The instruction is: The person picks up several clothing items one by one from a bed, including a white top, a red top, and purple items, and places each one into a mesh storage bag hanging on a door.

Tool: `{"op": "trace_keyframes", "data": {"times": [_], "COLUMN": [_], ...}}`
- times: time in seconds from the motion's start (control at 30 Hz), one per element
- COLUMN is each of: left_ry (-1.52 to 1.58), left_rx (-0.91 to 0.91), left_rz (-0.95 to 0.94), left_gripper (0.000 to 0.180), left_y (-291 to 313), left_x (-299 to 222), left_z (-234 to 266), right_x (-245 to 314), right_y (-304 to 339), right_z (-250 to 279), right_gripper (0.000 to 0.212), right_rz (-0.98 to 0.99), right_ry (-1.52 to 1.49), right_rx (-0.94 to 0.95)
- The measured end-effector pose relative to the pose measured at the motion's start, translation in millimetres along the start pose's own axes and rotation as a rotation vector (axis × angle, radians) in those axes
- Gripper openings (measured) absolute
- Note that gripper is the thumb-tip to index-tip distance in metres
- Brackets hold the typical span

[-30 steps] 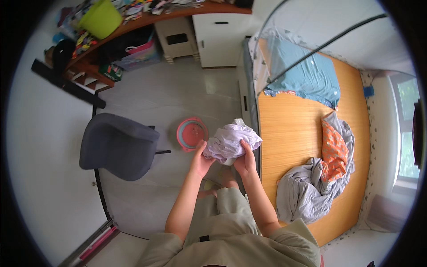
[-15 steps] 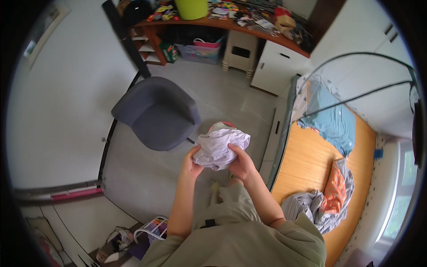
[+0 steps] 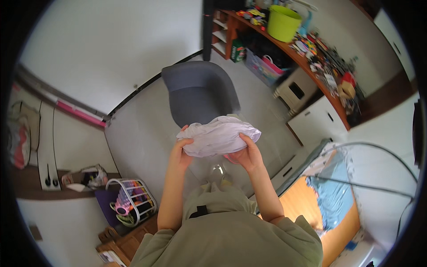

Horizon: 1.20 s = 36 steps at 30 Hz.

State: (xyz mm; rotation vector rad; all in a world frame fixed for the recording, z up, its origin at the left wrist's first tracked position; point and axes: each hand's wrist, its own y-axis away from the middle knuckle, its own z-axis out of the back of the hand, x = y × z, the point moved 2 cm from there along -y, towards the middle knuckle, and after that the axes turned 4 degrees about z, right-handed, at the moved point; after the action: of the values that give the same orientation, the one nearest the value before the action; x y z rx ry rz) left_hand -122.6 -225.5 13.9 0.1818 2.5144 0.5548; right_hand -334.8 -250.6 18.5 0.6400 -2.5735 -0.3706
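A crumpled pale lavender-white cloth (image 3: 215, 137), perhaps a garment, is stretched between my two hands in front of my body. My left hand (image 3: 180, 153) grips its left end, thumb on top and fingertips showing at the edge. At the right end my right hand (image 3: 249, 154) pinches it, with the thumb over the fabric and the other fingers beneath. Just below the cloth, by my right fingers, shows a small pinkish-red edge (image 3: 230, 158); most of it is hidden and I cannot tell what it is.
A grey chair (image 3: 202, 95) stands close beyond the cloth. Far right is a cluttered desk (image 3: 307, 66) with a lime-green bin (image 3: 283, 24). A white rack (image 3: 138, 200) stands at lower left. At lower right lies a bed (image 3: 296, 202) with blue fabric (image 3: 333, 191).
The view has swung to the left, so the chair and desk sit further right. My hands have moved apart, and the bunched cloth is now wider and flatter.
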Motion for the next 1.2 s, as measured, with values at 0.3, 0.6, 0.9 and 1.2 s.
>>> {"op": "trace_keyframes", "data": {"times": [0.3, 0.6, 0.9, 1.2], "left_ry": [0.273, 0.318, 0.291, 0.18], "left_rx": [-0.1, -0.198, -0.303, -0.373], "left_rz": [-0.23, -0.495, -0.632, -0.722], "left_gripper": [0.051, 0.047, 0.047, 0.047], "left_y": [39, 83, 141, 203], "left_x": [-19, -45, -125, -210], "left_z": [23, 58, 107, 183], "right_x": [-17, -77, -186, -311], "right_y": [-36, -53, -66, -83], "right_z": [-49, -94, -162, -228], "right_gripper": [0.045, 0.046, 0.046, 0.042], "right_rz": [-0.19, -0.392, -0.493, -0.591], "right_ry": [0.186, 0.302, 0.297, 0.246], "right_rx": [0.134, 0.234, 0.34, 0.394]}}
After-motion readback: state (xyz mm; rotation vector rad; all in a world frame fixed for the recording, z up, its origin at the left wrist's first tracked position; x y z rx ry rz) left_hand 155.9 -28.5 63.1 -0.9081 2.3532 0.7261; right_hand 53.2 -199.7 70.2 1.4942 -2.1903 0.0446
